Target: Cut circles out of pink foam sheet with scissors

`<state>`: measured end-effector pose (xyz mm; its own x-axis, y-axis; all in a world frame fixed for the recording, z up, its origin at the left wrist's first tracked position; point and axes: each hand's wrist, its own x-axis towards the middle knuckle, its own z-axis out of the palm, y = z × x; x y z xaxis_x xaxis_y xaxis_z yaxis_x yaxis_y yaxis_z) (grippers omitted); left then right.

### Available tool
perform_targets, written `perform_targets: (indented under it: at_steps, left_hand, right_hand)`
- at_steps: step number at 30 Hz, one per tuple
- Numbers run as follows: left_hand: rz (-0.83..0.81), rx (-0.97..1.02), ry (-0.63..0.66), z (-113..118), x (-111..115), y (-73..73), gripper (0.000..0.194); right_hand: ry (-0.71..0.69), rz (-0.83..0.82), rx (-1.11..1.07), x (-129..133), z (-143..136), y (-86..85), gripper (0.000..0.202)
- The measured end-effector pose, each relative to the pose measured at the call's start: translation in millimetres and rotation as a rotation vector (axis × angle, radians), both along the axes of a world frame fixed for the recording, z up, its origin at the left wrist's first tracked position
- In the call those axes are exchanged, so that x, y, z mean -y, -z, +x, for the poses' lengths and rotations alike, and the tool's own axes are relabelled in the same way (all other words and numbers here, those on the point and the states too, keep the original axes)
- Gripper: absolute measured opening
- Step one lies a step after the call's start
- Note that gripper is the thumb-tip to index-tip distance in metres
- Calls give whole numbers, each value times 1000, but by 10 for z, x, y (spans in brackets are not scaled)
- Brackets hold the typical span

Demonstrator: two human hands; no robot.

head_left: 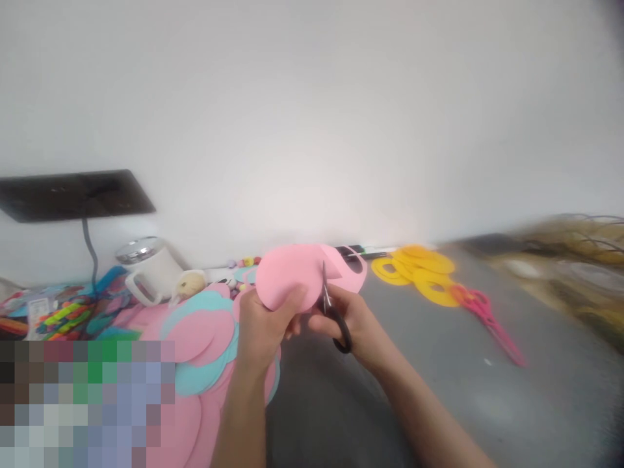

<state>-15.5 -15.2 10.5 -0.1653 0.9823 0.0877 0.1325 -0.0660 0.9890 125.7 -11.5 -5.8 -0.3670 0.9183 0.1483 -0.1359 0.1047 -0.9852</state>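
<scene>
My left hand pinches a pink paper circle, its thumb lying on the front face. In my right hand is a pair of black-handled scissors, fingers through the loops. The scissor blades point up and lie against the circle's right edge. A curved pink paper strip with a gap in it extends to the right of the circle, behind the blades. Whether strip and circle are still joined cannot be seen clearly. Below and left of my left hand lie overlapping pink and light-blue paper circles.
Yellow paper rings and pink scissors lie to the right on the grey table. At the left stand a white mug with a shiny lid and colourful craft supplies. Behind is a white wall with a dark panel and cable.
</scene>
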Motion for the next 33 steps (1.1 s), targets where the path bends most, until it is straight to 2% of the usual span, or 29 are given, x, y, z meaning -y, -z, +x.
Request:
perform_targets:
  at_steps: [12,20,28,33]
  left_hand:
    - [53,40,-7,-1,-15,9,39]
    - [55,71,-5,-12,-26,28,33]
    - [32,145,-53,39,-18,9,34]
    - [-37,98,-85,38,-10,-15,36]
  right_hand:
    - [-8,41,11,5,-4,-17,43]
    - [34,-31,42,5,-9,5,45]
    - [-28,-9,-4,13,-58,11,47]
    - [-68,35,-70,4,-53,1,42]
